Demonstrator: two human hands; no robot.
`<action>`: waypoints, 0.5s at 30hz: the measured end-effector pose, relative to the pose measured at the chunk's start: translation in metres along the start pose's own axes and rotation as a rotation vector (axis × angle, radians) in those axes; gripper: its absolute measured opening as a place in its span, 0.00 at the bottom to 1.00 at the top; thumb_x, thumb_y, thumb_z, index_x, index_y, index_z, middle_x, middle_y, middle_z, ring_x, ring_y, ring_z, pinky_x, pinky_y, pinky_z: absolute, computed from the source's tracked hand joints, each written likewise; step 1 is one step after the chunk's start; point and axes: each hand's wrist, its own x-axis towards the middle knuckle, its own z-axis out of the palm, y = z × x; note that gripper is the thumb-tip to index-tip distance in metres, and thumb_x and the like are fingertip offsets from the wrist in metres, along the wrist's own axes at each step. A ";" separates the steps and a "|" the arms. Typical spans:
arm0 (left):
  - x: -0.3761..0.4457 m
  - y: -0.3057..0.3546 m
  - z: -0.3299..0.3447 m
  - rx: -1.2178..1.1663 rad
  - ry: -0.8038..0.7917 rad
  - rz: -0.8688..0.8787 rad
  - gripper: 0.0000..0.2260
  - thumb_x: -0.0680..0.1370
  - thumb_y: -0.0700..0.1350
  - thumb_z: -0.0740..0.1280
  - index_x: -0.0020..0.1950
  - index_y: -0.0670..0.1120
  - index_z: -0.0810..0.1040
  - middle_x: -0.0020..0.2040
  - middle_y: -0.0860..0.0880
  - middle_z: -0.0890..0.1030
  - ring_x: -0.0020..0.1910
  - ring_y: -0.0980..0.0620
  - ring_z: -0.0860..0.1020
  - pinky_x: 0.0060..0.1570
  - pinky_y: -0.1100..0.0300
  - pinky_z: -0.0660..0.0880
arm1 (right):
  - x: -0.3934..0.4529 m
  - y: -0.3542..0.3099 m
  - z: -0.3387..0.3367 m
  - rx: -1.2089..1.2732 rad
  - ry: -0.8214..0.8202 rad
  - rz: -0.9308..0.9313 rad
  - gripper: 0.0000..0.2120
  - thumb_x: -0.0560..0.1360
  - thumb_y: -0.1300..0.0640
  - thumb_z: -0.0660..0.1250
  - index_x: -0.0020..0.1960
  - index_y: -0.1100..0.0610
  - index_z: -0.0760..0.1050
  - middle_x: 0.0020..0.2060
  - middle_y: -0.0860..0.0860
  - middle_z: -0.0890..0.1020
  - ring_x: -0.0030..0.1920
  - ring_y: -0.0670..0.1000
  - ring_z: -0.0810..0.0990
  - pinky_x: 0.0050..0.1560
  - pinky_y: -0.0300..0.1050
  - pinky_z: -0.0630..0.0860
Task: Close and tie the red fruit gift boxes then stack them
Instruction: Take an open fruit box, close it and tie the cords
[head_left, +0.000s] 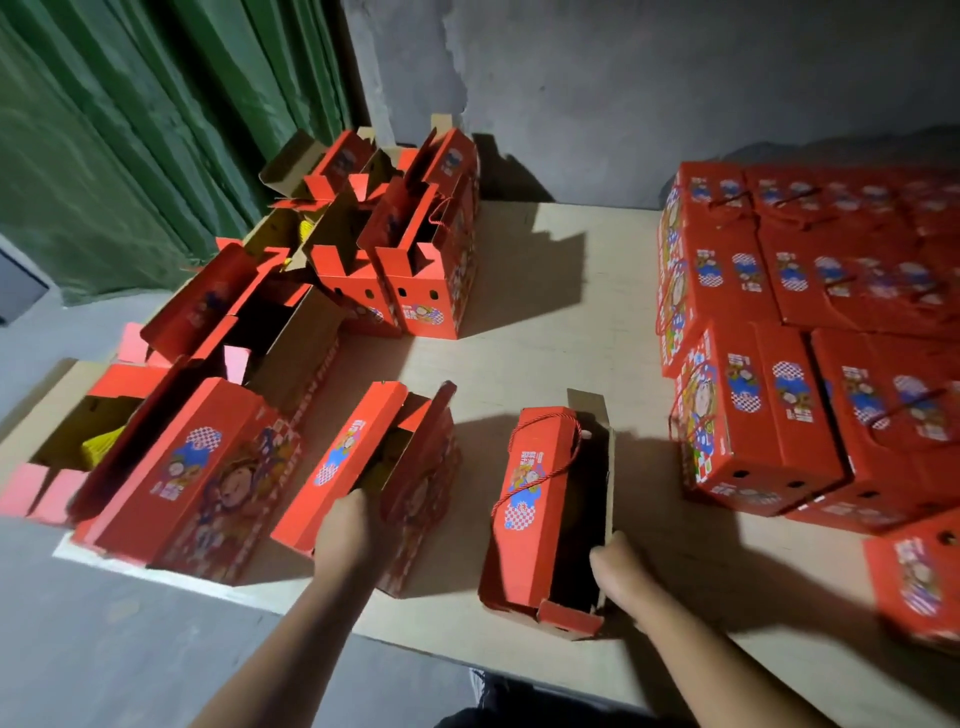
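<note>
Two open red fruit gift boxes stand near the table's front edge. My left hand (349, 535) grips the near end of the left open box (343, 462), fingers reaching into its top. My right hand (621, 569) holds the near right edge of the other open box (535, 499), whose red cord handle lies across its left flap and whose inside is dark. Closed, tied boxes form a stack (810, 332) at the right.
Several open boxes (395, 234) crowd the back left and left of the pale table (545, 322), some showing yellow padding. A green curtain (130, 130) hangs at the left and a grey wall stands behind. One more closed box (919, 577) sits at the right front.
</note>
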 end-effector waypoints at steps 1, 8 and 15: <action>-0.003 0.012 0.003 -0.004 -0.008 0.015 0.18 0.78 0.41 0.65 0.67 0.46 0.81 0.51 0.43 0.86 0.46 0.39 0.84 0.41 0.51 0.79 | -0.001 0.001 -0.002 -0.005 -0.003 -0.007 0.12 0.79 0.68 0.61 0.62 0.68 0.73 0.55 0.61 0.75 0.61 0.60 0.77 0.53 0.45 0.68; -0.012 0.033 0.010 -0.093 0.044 0.008 0.10 0.78 0.43 0.67 0.58 0.44 0.83 0.45 0.45 0.85 0.41 0.41 0.82 0.39 0.50 0.79 | -0.004 0.022 -0.009 -0.003 -0.012 -0.022 0.05 0.80 0.67 0.60 0.53 0.60 0.66 0.43 0.55 0.68 0.50 0.53 0.68 0.49 0.41 0.62; -0.034 0.041 0.017 0.027 0.251 0.182 0.29 0.76 0.46 0.68 0.76 0.44 0.68 0.69 0.39 0.71 0.66 0.35 0.72 0.61 0.38 0.71 | -0.005 0.046 0.001 0.024 -0.021 0.006 0.15 0.82 0.67 0.58 0.67 0.66 0.71 0.58 0.60 0.74 0.59 0.58 0.76 0.52 0.42 0.68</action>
